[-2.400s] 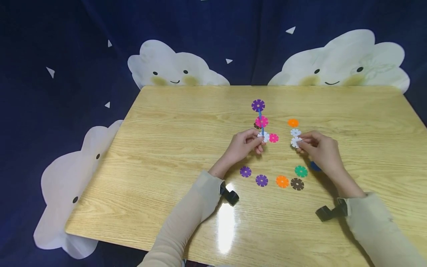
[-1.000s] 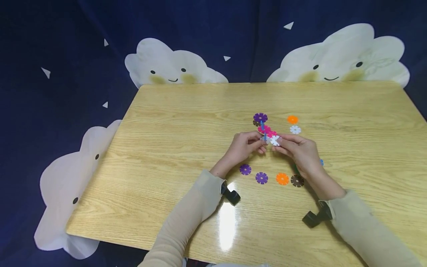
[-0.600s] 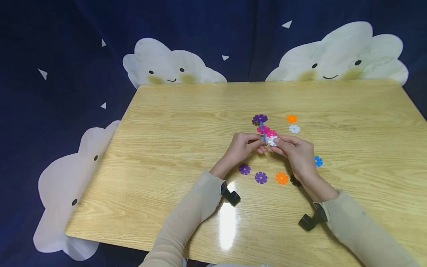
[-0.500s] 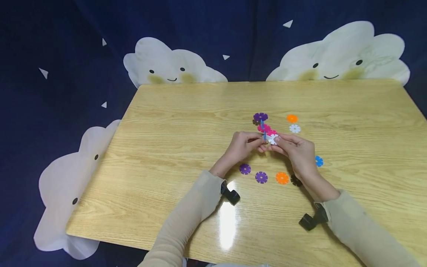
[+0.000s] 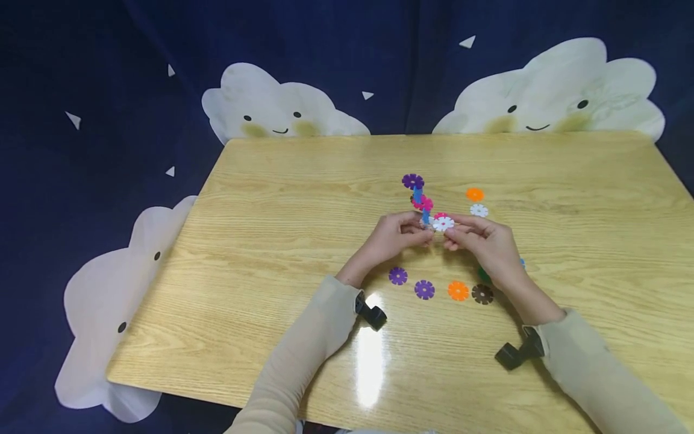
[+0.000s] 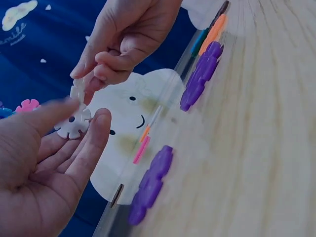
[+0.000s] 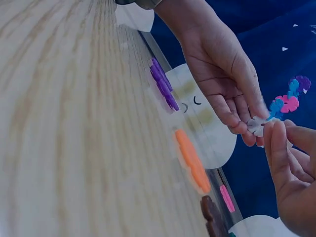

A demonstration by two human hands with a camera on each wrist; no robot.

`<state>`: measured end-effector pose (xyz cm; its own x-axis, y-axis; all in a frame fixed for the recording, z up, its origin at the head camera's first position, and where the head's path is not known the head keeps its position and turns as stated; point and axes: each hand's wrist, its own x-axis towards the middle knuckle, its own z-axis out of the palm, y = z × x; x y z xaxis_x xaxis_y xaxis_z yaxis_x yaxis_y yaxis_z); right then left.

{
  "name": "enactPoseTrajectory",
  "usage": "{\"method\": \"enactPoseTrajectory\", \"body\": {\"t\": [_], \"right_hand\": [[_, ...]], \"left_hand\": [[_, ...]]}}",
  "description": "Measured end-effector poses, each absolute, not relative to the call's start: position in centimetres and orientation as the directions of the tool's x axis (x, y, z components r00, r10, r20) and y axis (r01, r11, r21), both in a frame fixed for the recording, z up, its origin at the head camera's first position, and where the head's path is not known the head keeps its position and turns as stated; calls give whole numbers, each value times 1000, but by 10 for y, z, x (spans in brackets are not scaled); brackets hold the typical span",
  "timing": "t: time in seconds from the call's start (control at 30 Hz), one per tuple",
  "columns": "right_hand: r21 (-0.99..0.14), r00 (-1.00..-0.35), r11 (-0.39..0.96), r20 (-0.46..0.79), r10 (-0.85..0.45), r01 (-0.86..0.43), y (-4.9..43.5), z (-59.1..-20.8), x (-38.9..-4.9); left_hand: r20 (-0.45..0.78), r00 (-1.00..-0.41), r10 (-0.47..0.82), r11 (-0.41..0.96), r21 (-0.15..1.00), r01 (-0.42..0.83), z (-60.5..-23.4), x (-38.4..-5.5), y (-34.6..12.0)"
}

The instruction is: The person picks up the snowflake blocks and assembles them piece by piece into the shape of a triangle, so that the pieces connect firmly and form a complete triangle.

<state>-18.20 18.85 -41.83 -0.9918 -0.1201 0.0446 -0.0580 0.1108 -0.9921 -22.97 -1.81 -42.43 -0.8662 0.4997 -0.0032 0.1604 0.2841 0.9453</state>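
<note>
Above the table, my left hand (image 5: 393, 235) pinches the lower end of a chain of notched snowflake discs. Its purple disc (image 5: 412, 181) is at the far end, with a pink disc (image 5: 422, 203) and narrow edge-on blue discs (image 5: 425, 216) below. A white disc (image 7: 255, 126) at the near end sits between the left thumb and fingers. My right hand (image 5: 490, 241) pinches another white disc (image 5: 443, 223) right at that end, overlapping the chain's white disc. In the left wrist view, the held white disc (image 6: 71, 127) is partly covered by the left thumb.
On the wooden table (image 5: 271, 241) lie loose discs: two purple ones (image 5: 425, 290), an orange one (image 5: 458, 291) and a brown one (image 5: 482, 294) in front. Another orange disc (image 5: 475, 194) and a white disc (image 5: 479, 210) lie behind the right hand. A pink disc (image 5: 441, 216) shows between the hands.
My right hand has carried its white disc leftward to the chain. Over the last half second the chain has tilted up and left, and the right hand's white disc shows more fully.
</note>
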Motion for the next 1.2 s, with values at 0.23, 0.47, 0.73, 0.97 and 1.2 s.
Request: {"method": "enactPoseTrajectory", "body": {"t": [0.23, 0.47, 0.73, 0.97, 1.2], "right_hand": [[-982, -989, 177, 38, -142, -63, 183, -419, -180], [-965, -985, 241, 61, -161, -99, 184, -416, -181], [-806, -991, 585, 19, -132, -93, 220, -413, -178], [-681, -952, 689, 43, -302, -249, 253, -416, -168], [-638, -902, 700, -22, -432, -320, 263, -419, -163]], "left_hand": [[-20, -848, 529, 249, 960, 132, -427, -229, -17], [-21, -844, 535, 221, 968, 116, -426, -229, -18], [-33, -815, 578, 136, 989, 56, -426, -229, -20], [-25, -804, 594, 115, 992, 54, -429, -231, -20], [-34, -806, 591, 75, 997, 12, -430, -232, -20]]}}
